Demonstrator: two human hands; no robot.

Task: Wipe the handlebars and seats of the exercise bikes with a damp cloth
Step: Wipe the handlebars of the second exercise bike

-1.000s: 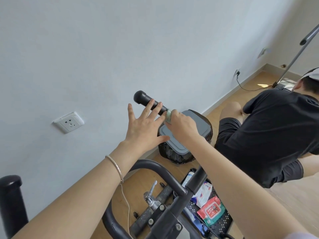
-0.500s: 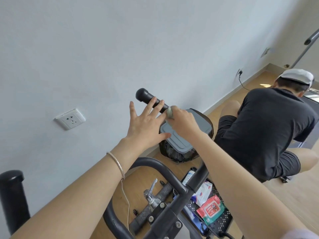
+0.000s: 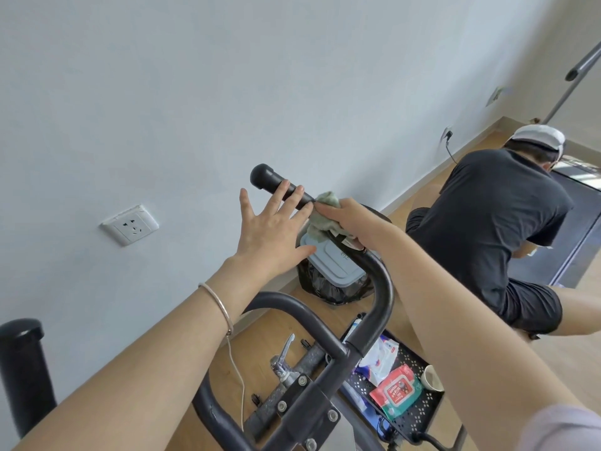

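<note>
Head view: green cloth (image 3: pixel 322 216) bunched on the black handlebar (image 3: pixel 276 185) of the exercise bike, approx. mid-grip, w/ the capped bar end poking up-left toward the wall. Right hand (image 3: pixel 353 222) clamped down on the cloth, pressing it to the bar. Left hand (image 3: pixel 271 229) flat and spread, fingers resting across the grip just beside the cloth, not closed on anything; thin bracelet (image 3: pixel 218 304) on that wrist. Below the hands: grey-lidded bin (image 3: pixel 335 265) w/ black liner on the wood floor. Lower right, perforated black tray (image 3: pixel 419 408) holding a red wet-wipes pack (image 3: pixel 395 390). Wall socket (image 3: pixel 130 224) at left. Another person in a black tee (image 3: pixel 497 219) crouches at right.
</note>
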